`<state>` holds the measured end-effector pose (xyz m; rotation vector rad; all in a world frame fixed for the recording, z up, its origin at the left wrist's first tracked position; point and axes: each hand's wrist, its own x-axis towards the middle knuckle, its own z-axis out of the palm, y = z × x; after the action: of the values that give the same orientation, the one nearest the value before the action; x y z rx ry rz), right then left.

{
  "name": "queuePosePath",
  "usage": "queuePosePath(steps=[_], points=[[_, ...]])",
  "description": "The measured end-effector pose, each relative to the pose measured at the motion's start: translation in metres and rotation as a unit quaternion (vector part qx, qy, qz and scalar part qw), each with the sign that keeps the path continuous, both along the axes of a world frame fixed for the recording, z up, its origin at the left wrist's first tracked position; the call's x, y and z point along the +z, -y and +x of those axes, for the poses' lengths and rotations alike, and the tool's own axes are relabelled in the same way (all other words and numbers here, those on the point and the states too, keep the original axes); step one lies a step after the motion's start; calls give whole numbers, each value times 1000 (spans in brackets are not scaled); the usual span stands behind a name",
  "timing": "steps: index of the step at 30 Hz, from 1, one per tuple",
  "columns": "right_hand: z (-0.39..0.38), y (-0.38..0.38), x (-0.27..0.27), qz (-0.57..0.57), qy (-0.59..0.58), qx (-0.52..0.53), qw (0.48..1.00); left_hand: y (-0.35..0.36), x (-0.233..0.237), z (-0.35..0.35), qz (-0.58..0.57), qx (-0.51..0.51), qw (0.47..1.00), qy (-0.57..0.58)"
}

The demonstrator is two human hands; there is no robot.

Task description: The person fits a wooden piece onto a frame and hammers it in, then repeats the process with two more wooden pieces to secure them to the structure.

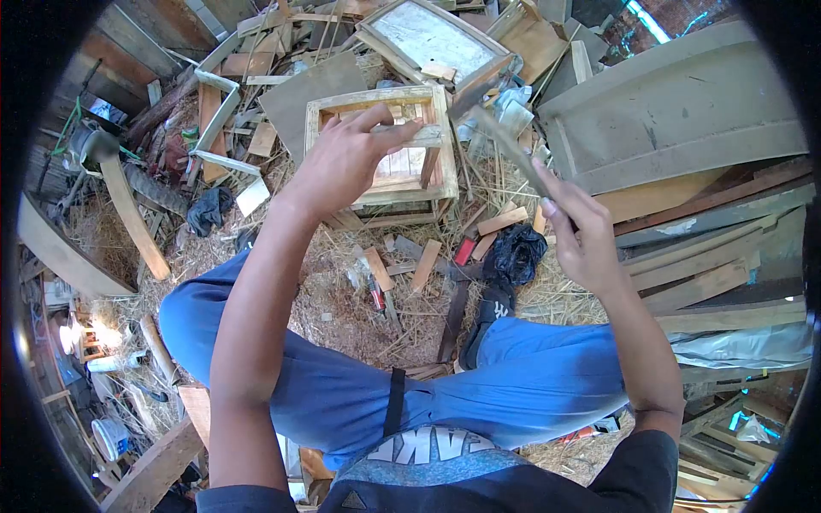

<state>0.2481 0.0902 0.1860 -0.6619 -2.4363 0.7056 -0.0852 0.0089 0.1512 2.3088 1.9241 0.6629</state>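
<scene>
A small wooden box-like frame (443, 162), with pale boards inside, stands on the littered ground in front of me. My left hand (346, 158) reaches over it, fingers closed on a short wooden strip (430, 137) lying across the frame's upper part. Whether a small nail is also between those fingers cannot be made out. My right hand (577, 227) is wrapped round the handle of a hammer (517, 158). The hammer is raised to the right of the frame, tilted up and left, its dark head apart from the wood.
Behind the frame lies a wooden panel (436, 38) with a pale face. A large grey board (667, 111) and stacked planks (710, 265) fill the right side. Wood offcuts (425, 265), a black plastic bag (516, 254) and straw lie near my feet. Curved wooden pieces (132, 214) stand left.
</scene>
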Motion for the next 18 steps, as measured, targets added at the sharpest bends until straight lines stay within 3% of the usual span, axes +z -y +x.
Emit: queuePosePath(steps=[14,16,18], points=[[-2,3,1,30,-32,-5,999,0,3,1,-14,5,1000,2],[-3,5,1,-8,38,10,999,0,2,0,0,-8,1000,12],[-3,6,5,-4,23,-4,1000,-1,3,0,6,-7,1000,8]])
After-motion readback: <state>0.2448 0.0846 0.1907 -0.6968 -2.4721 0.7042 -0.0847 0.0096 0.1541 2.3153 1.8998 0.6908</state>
